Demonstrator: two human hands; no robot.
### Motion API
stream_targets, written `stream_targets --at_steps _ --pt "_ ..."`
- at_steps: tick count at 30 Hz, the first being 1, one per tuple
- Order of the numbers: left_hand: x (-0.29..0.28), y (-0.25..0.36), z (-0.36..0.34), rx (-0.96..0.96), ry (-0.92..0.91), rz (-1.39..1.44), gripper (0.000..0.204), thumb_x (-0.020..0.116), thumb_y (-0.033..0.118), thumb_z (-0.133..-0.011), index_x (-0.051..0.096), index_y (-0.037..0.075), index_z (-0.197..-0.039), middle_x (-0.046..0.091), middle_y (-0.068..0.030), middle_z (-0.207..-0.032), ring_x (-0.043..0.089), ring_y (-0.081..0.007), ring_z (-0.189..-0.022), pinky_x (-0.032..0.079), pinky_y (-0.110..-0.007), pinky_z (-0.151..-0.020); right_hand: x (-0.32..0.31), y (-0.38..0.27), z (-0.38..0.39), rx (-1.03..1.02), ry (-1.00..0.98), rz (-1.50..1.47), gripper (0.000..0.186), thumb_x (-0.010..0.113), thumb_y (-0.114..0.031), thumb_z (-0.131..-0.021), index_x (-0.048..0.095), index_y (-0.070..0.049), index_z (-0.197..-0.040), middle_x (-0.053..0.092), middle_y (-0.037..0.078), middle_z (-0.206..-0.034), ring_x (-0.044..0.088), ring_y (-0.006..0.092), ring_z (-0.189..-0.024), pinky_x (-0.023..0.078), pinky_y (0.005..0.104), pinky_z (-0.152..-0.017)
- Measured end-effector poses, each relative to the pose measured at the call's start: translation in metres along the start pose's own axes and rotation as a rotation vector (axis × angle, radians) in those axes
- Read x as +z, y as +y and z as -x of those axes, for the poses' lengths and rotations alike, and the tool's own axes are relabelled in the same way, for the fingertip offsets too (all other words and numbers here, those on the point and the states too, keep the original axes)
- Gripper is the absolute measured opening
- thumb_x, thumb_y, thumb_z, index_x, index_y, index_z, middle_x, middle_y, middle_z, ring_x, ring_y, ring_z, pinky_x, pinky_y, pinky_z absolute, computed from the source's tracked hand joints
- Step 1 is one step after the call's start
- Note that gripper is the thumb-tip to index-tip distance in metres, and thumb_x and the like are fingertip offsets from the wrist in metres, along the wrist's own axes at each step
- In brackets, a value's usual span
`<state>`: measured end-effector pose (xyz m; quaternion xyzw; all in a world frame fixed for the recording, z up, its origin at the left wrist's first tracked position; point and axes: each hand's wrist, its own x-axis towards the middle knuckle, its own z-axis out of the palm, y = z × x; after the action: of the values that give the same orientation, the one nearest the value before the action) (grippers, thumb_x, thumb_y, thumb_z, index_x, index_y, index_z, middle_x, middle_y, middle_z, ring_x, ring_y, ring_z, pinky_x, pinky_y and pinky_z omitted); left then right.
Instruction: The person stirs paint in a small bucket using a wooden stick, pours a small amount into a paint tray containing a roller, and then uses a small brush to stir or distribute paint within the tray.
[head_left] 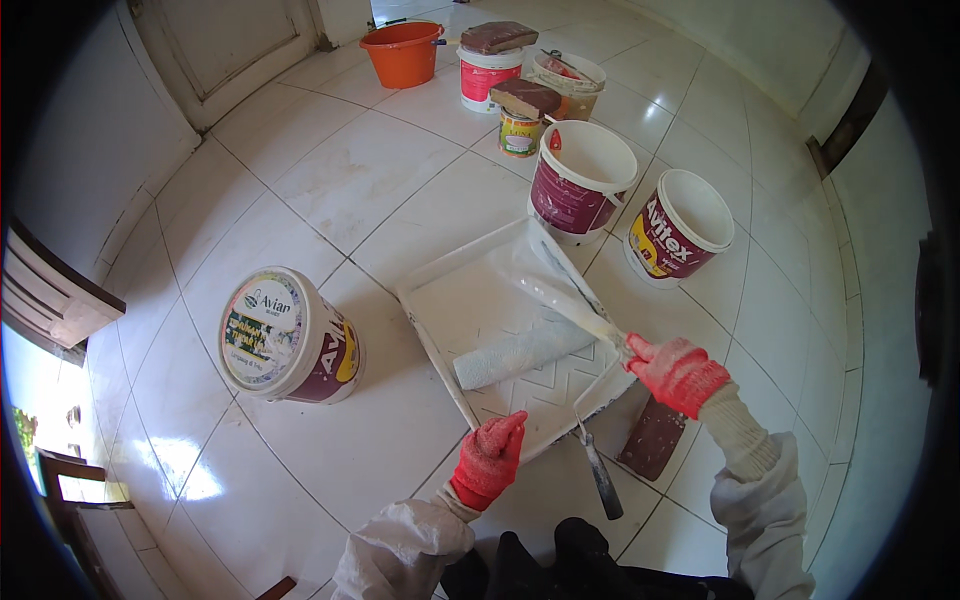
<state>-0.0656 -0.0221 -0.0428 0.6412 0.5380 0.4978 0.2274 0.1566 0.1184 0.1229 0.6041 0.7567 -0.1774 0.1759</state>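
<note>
A white paint tray [440, 372] with a ridged slope lies before me, wet with pale paint. A paint roller [520, 358], its cover coated, rests across the ridges. My right hand [682, 375], in a red glove, is closed round the end of a long white, paint-covered stick-like tool [565, 300]. That tool slants over the tray's right side, its far part blurred. My left hand [490, 458], also red-gloved, has its fingers curled at the tray's near left corner and seems to grip the rim. A dark handle [602, 484] with a metal neck leans at the near edge.
A lidded paint pail [290, 335] stands left of the tray. Two open pails, one maroon and white [583, 180], one with yellow [680, 228], stand beyond it. A brown block [652, 438] lies right. Farther back are an orange bucket [402, 55], a small can [520, 134] and other pails.
</note>
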Motion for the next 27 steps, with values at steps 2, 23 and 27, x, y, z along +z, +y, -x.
stream_targets --at_steps 2,23,27 --pt "-0.001 0.000 0.002 -0.021 -0.013 0.012 0.023 0.056 0.001 -0.085 0.058 0.006 -0.107 0.060 -0.0059 -0.078 0.058 -0.0190 -0.060 0.048 -0.031 -0.053 -0.007 0.003 0.013 0.003 -0.038 0.107 0.044 0.047 -0.042 -0.090 0.050 -0.017 -0.126 0.060 0.022 -0.076 0.058 0.0397 -0.071 0.046 0.0473 -0.062" --pt "0.006 0.039 -0.010 -0.125 -0.118 0.066 0.020 0.061 0.008 -0.083 0.061 0.005 -0.102 0.062 -0.0139 -0.081 0.061 -0.0314 -0.070 0.049 -0.037 -0.061 0.005 -0.025 -0.010 -0.335 -0.064 0.121 0.038 0.047 -0.039 -0.091 0.051 -0.015 -0.120 0.060 0.016 -0.070 0.060 0.0346 -0.067 0.044 0.0464 -0.059" --pt "0.022 0.053 -0.015 -0.138 -0.283 0.128 0.022 0.061 0.012 -0.083 0.060 0.005 -0.104 0.063 -0.0161 -0.086 0.061 -0.0346 -0.075 0.049 -0.039 -0.062 0.017 -0.032 -0.026 -0.383 0.001 0.113 0.041 0.049 -0.040 -0.091 0.049 -0.014 -0.122 0.059 0.017 -0.070 0.059 0.0363 -0.067 0.044 0.0474 -0.060"
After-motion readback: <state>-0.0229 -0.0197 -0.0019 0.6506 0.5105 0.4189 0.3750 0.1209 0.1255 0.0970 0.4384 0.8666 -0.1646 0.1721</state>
